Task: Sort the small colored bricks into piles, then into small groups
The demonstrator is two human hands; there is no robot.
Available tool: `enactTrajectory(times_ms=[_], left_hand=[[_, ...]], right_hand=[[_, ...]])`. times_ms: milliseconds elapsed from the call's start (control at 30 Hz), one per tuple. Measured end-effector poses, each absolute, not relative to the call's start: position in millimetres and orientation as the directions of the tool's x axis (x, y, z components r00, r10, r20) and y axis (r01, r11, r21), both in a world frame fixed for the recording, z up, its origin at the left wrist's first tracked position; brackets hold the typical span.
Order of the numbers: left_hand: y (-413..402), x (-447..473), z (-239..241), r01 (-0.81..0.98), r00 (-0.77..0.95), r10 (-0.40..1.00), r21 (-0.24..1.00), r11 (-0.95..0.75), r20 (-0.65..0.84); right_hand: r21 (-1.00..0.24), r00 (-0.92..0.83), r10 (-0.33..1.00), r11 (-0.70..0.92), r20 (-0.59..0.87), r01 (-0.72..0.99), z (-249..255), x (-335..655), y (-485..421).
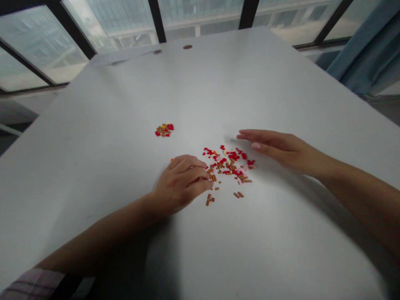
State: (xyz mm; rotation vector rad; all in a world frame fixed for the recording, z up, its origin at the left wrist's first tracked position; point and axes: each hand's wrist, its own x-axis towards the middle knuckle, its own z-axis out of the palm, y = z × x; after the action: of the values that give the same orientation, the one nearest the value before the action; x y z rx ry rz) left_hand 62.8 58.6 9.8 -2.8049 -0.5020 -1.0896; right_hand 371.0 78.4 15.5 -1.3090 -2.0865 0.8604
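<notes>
A loose pile of small toy building bricks (231, 160), red, brown, pink and pale yellow, lies on the white table. My left hand (184, 181) rests at the pile's left edge, palm down, with loosely bent fingers and small gaps between them. Its fingertips touch or partly cover some of the bricks; nothing shows gripped in it. To the right of the pile, my right hand (278, 150) hovers with its fingers stretched out and its thumb apart. No brick is visible in it. Two brown clusters, one on the left (209, 200) and one on the right (238, 195), lie nearer to me.
A smaller, tighter group of red, brown and yellow bricks (164, 130) sits beyond my left hand. The broad white table (125, 108) reaches toward the windows, with two round spots near its far edge. A blue curtain (365, 54) hangs at the right.
</notes>
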Motion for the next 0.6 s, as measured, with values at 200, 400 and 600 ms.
enactTrajectory(times_ms=[200,400,600], left_hand=[[57,59,11,0.523,0.68,0.435,0.027,-0.852,0.59],[54,52,4,0.721,0.625,0.733,0.162,-0.674,0.27],[57,53,-3,0.633,0.703,0.683,0.265,-0.728,0.197]], right_hand=[[-0.589,-0.363,0.917,0.387,0.165,0.709,10,369,78],[-0.385,-0.656,0.737,0.659,0.163,0.646,1,330,53],[-0.439,-0.669,0.714,0.679,0.206,0.588,5,308,40]])
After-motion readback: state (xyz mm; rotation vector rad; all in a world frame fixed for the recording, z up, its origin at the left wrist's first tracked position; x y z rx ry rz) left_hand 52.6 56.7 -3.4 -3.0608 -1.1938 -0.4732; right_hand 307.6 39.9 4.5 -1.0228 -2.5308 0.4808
